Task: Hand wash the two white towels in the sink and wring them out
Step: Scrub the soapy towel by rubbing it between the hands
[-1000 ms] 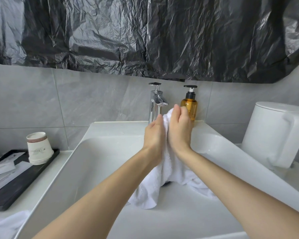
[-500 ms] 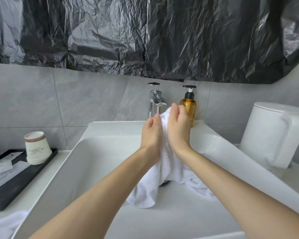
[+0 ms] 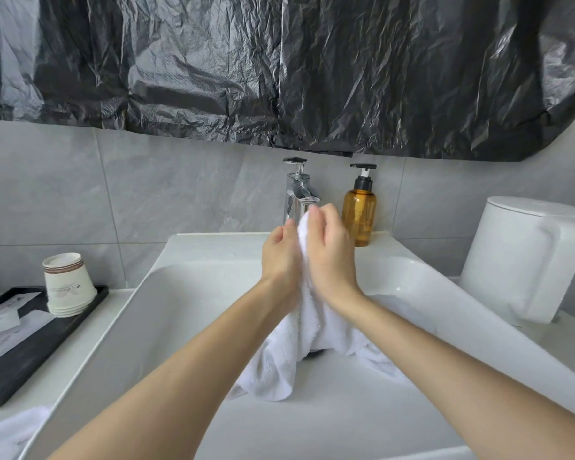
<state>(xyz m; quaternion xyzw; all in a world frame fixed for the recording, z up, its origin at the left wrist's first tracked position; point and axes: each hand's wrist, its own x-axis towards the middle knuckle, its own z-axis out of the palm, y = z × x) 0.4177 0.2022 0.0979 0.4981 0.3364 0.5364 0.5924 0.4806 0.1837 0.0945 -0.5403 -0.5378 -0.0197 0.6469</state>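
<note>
Scrubbing stage, judged from the pose: one white towel (image 3: 304, 327) bunched upright between left hand (image 3: 281, 260) and right hand (image 3: 332, 257), both curled onto its top fold just in front of the tap (image 3: 297, 194), lower end draped over the floor of the sink (image 3: 186, 310) and covering part of the drain (image 3: 314, 352). No stream visible from the spout; wetness of the cloth hard to tell, no suds showing. Amber soap bottle (image 3: 359, 210) upright on the rim, just right of the tap. Near left, outside the basin: apparently the second towel (image 3: 10, 433), bunched on the counter (image 3: 93, 330), seemingly not yet washed. Probably less than halfway, then: rubbing of the first to finish, a rinse, a wring; afterwards the same for the other. Wringing not begun, to judge by the untwisted cloth.
</note>
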